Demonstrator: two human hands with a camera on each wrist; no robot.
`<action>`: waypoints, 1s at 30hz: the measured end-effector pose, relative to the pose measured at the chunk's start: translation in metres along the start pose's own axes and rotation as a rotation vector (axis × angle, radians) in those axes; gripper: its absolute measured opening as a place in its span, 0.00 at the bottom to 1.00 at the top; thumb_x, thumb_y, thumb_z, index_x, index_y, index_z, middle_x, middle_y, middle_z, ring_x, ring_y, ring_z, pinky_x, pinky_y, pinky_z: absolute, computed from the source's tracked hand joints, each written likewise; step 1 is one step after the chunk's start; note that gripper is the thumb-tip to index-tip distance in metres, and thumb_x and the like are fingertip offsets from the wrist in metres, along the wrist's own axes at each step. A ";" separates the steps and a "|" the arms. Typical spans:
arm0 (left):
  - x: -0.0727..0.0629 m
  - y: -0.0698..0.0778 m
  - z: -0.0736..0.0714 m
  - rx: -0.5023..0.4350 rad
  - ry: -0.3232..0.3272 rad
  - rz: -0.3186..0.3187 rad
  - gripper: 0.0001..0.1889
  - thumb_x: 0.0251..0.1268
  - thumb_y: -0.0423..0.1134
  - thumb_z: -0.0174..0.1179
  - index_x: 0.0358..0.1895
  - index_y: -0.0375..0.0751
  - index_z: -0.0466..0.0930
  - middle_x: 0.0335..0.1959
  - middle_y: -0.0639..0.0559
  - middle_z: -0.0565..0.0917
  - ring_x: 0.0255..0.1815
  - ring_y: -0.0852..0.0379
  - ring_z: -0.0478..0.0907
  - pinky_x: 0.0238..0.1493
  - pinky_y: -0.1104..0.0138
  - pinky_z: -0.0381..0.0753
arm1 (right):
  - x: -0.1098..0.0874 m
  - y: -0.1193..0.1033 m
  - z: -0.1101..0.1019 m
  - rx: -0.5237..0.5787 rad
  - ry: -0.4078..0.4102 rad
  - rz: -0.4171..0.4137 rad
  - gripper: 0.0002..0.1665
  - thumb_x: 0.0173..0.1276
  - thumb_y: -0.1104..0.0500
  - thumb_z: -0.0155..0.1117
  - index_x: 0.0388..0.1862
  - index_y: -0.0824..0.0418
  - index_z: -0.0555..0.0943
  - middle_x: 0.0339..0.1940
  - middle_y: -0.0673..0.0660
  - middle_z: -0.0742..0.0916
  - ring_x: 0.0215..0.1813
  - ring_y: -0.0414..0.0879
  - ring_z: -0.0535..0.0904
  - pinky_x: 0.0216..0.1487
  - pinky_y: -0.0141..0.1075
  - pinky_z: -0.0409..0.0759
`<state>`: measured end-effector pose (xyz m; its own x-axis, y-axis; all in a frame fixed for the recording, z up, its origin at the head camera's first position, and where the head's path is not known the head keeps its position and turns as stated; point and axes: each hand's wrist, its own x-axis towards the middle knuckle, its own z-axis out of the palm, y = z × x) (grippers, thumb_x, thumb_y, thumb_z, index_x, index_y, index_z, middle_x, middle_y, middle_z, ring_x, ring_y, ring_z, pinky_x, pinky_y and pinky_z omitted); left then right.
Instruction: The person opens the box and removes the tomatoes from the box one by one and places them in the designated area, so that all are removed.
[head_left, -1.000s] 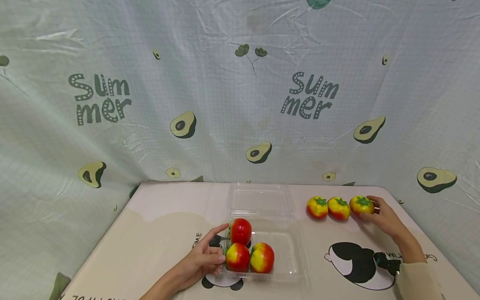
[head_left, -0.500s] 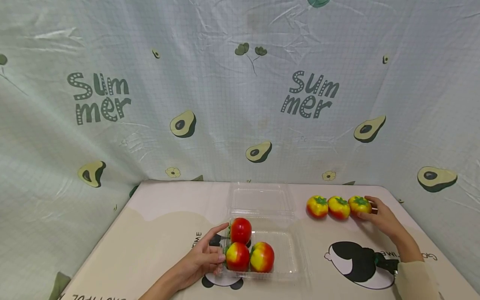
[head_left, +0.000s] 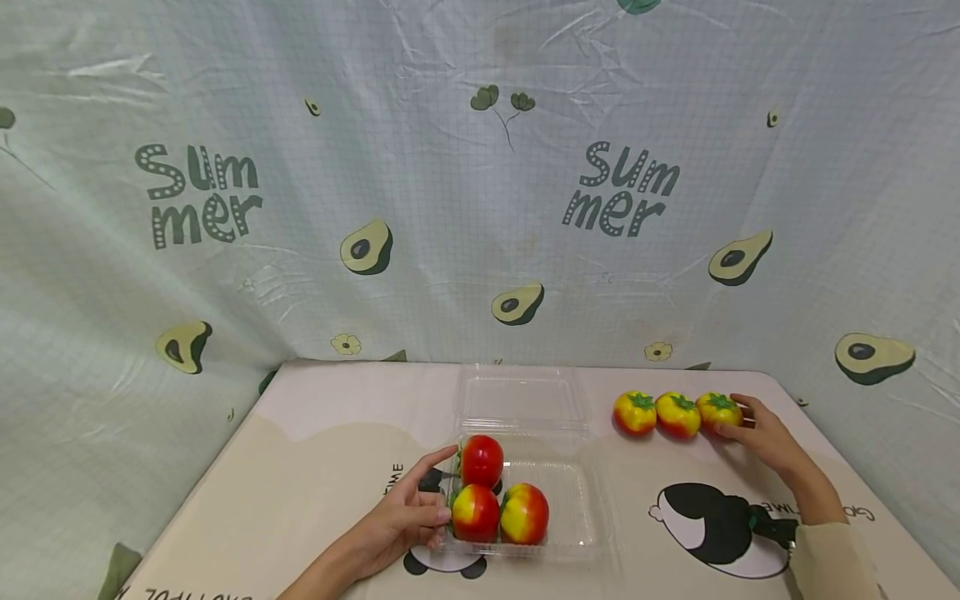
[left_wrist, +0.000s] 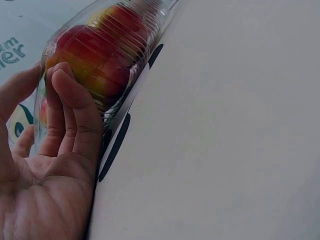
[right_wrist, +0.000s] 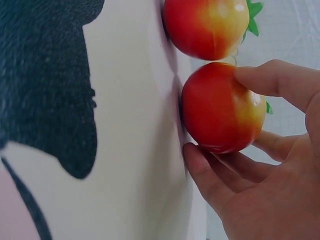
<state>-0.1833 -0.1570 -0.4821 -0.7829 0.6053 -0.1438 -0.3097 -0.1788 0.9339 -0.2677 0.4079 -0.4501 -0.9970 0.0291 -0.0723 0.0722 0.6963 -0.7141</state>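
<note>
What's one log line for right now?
left hand: touches clear box | right hand: pinches rightmost fruit | box: lid open, three fruits inside

Free room: bare surface (head_left: 637, 471) between the box (head_left: 573, 508) and the row of fruits (head_left: 678, 417); the box's right part, open from above. Obstacles: boxed fruits (head_left: 476, 514) in its left part; left fingers (left_wrist: 82, 105) against its left side; right fingers (right_wrist: 210, 182) around the row's end fruit (right_wrist: 225, 107)
</note>
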 end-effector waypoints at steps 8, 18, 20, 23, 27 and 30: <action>0.000 0.000 0.000 -0.003 -0.004 0.000 0.47 0.72 0.33 0.61 0.84 0.57 0.41 0.29 0.55 0.81 0.26 0.61 0.78 0.38 0.73 0.85 | -0.002 0.001 -0.002 0.022 -0.013 -0.008 0.51 0.76 0.55 0.61 0.79 0.79 0.43 0.75 0.86 0.53 0.73 0.81 0.55 0.72 0.75 0.59; 0.000 0.001 0.000 -0.003 -0.006 -0.002 0.47 0.72 0.33 0.61 0.84 0.57 0.41 0.29 0.55 0.81 0.26 0.61 0.78 0.38 0.73 0.85 | -0.002 0.002 -0.002 0.031 -0.009 -0.019 0.51 0.74 0.57 0.62 0.79 0.78 0.43 0.75 0.87 0.53 0.72 0.81 0.56 0.71 0.75 0.59; 0.000 0.001 0.000 0.000 -0.006 -0.001 0.47 0.72 0.33 0.61 0.84 0.57 0.41 0.29 0.55 0.81 0.26 0.61 0.78 0.39 0.73 0.85 | -0.002 0.002 -0.002 0.025 -0.009 -0.017 0.51 0.73 0.58 0.62 0.79 0.78 0.43 0.75 0.87 0.53 0.72 0.81 0.56 0.71 0.75 0.60; -0.001 0.001 0.000 0.001 -0.007 -0.001 0.46 0.72 0.33 0.61 0.84 0.57 0.42 0.29 0.55 0.81 0.26 0.61 0.78 0.39 0.73 0.85 | -0.002 0.002 -0.003 0.018 -0.011 -0.018 0.51 0.73 0.58 0.62 0.79 0.78 0.43 0.75 0.87 0.54 0.72 0.81 0.56 0.71 0.75 0.60; -0.001 0.001 0.000 0.001 -0.006 0.001 0.46 0.71 0.33 0.61 0.84 0.56 0.42 0.29 0.55 0.81 0.26 0.61 0.78 0.38 0.73 0.85 | -0.001 0.002 -0.003 0.007 -0.013 -0.016 0.51 0.73 0.58 0.62 0.79 0.78 0.43 0.75 0.86 0.54 0.71 0.80 0.57 0.71 0.75 0.60; -0.001 0.001 0.000 0.002 -0.006 0.004 0.46 0.72 0.33 0.61 0.84 0.56 0.42 0.29 0.55 0.81 0.26 0.61 0.78 0.38 0.73 0.85 | 0.000 0.002 -0.003 0.005 -0.015 -0.016 0.51 0.73 0.58 0.63 0.79 0.78 0.43 0.75 0.86 0.54 0.71 0.80 0.56 0.71 0.75 0.60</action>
<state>-0.1825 -0.1578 -0.4813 -0.7809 0.6092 -0.1380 -0.3054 -0.1796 0.9351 -0.2672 0.4113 -0.4494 -0.9974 0.0073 -0.0718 0.0568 0.6933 -0.7184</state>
